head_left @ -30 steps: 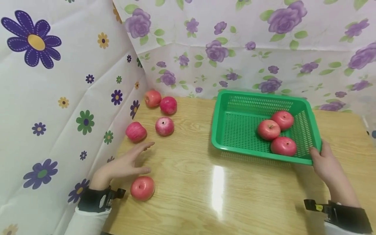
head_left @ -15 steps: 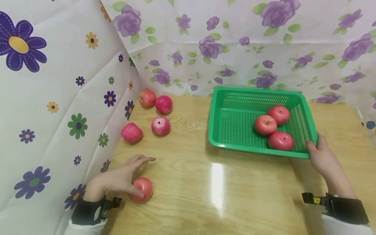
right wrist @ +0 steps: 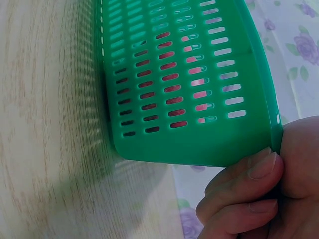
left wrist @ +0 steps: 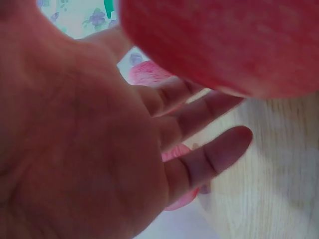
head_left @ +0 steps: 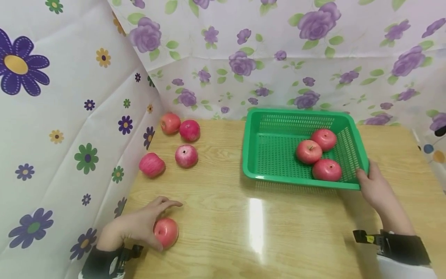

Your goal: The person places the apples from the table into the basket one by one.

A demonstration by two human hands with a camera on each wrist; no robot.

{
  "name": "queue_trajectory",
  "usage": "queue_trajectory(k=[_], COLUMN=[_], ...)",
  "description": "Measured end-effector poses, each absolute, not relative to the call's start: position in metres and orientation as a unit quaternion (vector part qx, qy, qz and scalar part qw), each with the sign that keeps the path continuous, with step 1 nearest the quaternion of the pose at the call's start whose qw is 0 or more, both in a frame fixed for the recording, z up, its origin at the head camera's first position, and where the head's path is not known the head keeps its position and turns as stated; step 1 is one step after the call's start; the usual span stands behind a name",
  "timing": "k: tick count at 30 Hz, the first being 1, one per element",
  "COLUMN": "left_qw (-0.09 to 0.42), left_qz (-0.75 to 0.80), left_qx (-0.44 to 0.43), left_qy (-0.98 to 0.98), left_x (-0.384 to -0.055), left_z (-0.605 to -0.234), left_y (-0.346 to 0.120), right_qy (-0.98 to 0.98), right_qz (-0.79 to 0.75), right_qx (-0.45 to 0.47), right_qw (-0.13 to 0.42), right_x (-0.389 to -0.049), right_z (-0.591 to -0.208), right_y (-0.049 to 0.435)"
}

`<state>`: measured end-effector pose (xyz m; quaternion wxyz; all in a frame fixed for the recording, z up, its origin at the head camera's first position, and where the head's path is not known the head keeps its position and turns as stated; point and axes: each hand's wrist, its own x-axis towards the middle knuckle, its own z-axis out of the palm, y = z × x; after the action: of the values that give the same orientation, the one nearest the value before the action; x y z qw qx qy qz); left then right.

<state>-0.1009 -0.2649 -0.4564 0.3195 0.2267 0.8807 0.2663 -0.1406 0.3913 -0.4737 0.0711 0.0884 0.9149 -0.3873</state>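
Note:
A red apple [head_left: 166,233] sits at the near left of the wooden table. My left hand [head_left: 141,223] is spread about it, thumb along its near side and fingers extended beyond its far side. In the left wrist view the apple [left wrist: 224,45] fills the upper right, beside straight-looking fingers [left wrist: 209,154]; contact is hard to tell. At the right, my right hand [head_left: 376,188] grips the near right corner of a green plastic basket [head_left: 296,181]. The right wrist view shows curled fingers [right wrist: 244,189] at its rim. Inside the basket lie three apples [head_left: 309,151].
Several more apples stand at the far left: one by the side wall [head_left: 151,165], a streaked one [head_left: 186,156], and a pair near the back corner [head_left: 189,130]. Flowered sheets form the left wall [head_left: 69,116] and back wall [head_left: 271,38].
My left hand has come back towards me, from beyond the near apple to around it. The right hand keeps its grip on the basket. The head view has shifted slightly.

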Motion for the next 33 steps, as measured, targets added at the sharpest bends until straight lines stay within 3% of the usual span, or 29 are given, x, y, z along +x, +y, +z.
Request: queue_trajectory(k=[6, 19, 33], left_qw=[0.326, 0.23, 0.203], left_qz=[0.294, 0.257, 0.241], left_qx=[0.216, 0.243, 0.224], left_qy=[0.872, 0.907, 0.922], left_x=[-0.101, -0.109, -0.108], left_z=[-0.451, -0.462, -0.472], left_y=[-0.265, -0.262, -0.252], right_qy=[0.915, 0.913, 0.915], right_qz=[-0.386, -0.387, -0.383], right_qx=[0.092, 0.096, 0.093], right_qw=[0.072, 0.08, 0.086], right_x=[-0.142, -0.141, -0.141], right_z=[-0.472, -0.47, -0.472], right_y=[0.39, 0.388, 0.391])
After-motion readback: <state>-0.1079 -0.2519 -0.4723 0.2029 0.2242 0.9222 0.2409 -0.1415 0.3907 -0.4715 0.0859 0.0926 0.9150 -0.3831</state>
